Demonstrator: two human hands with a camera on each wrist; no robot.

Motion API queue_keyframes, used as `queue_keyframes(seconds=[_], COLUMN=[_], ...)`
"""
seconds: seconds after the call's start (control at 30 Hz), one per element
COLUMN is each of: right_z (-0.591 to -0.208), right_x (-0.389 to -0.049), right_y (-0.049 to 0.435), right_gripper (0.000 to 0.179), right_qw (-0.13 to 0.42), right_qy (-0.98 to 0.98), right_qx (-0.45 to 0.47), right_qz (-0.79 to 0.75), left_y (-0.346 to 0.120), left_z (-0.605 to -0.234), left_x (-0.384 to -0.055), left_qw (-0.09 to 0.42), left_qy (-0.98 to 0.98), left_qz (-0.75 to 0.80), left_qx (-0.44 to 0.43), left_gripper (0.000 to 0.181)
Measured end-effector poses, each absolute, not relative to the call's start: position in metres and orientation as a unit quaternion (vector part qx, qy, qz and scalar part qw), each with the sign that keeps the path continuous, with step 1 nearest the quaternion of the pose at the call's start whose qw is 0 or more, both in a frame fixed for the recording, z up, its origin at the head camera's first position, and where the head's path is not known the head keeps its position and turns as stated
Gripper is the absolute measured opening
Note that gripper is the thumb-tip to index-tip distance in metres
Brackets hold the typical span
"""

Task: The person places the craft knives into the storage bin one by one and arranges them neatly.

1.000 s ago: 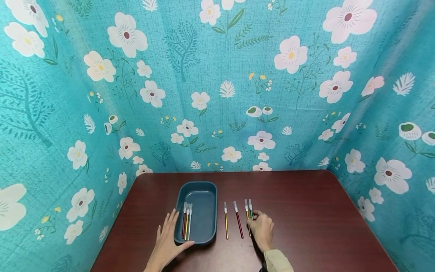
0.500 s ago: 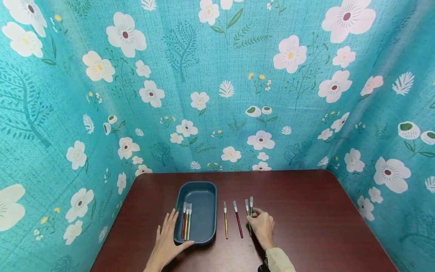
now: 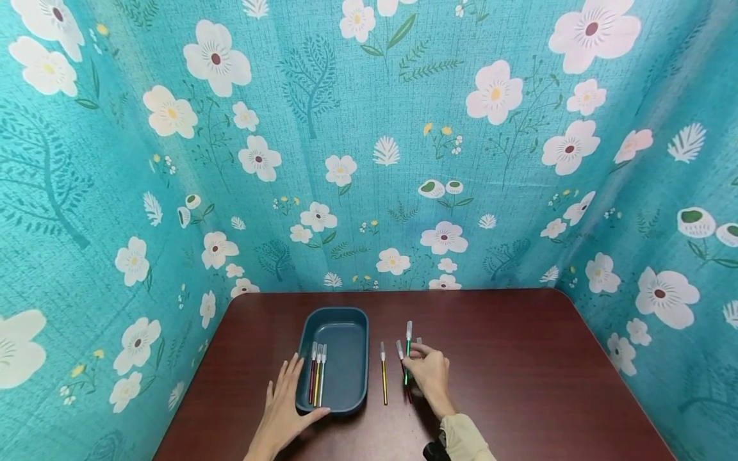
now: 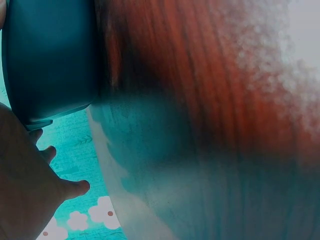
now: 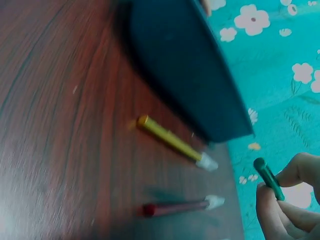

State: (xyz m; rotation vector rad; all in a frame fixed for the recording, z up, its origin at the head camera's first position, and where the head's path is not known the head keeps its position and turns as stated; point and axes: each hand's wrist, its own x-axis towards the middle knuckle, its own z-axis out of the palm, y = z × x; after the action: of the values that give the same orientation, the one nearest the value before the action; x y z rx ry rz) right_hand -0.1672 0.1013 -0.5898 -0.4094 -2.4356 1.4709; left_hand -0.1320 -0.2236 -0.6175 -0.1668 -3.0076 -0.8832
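Note:
My right hand (image 3: 429, 378) pinches a green craft knife (image 3: 409, 346) with a clear cap, lifted over the table, cap end pointing away. In the head view it overlaps a red craft knife (image 3: 400, 349) on the table. A yellow craft knife (image 5: 170, 138) lies left of the red one. Behind my right fingers only the clear cap of another craft knife (image 3: 419, 340) shows. My left hand (image 3: 281, 403) rests with spread, straight fingers at the left and near rim of the blue tray (image 3: 364, 365). Inside it three craft knives (image 3: 318, 374), red, yellow and silver, lie side by side.
The dark red-brown wooden table (image 3: 519, 371) has rounded far corners. A turquoise flowered curtain (image 3: 369, 211) hangs behind it and along both sides.
My right hand has picked up the green craft knife from beside the other yellow one and carried it left, over the red one. The left hand and tray have stayed put.

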Motion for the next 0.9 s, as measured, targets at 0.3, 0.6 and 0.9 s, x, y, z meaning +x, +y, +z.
queue_keyframes(seconds=[0.3,0.6,0.9], right_z=[-0.58,-0.571,-0.573], right_x=[-0.17,-0.171,-0.175], right_y=[0.077,0.053,0.029], right_gripper=[0.034,0.033,0.032], right_qw=[0.13,0.119,0.102], right_qy=[-0.823,-0.811,-0.803], right_qx=[-0.093,-0.045,-0.014], right_qz=[0.546,0.571,0.587], left_y=[-0.223,-0.223,-0.224], left_z=[-0.618,-0.618,-0.618], left_x=[-0.133,-0.133,-0.133], left_qw=[-0.003,-0.01,-0.01], left_qy=[-0.958,-0.959,-0.958], left_qz=[-0.282,-0.28,-0.284], left_qx=[-0.047,-0.042,-0.045], left_gripper=[0.123,0.123,0.123])
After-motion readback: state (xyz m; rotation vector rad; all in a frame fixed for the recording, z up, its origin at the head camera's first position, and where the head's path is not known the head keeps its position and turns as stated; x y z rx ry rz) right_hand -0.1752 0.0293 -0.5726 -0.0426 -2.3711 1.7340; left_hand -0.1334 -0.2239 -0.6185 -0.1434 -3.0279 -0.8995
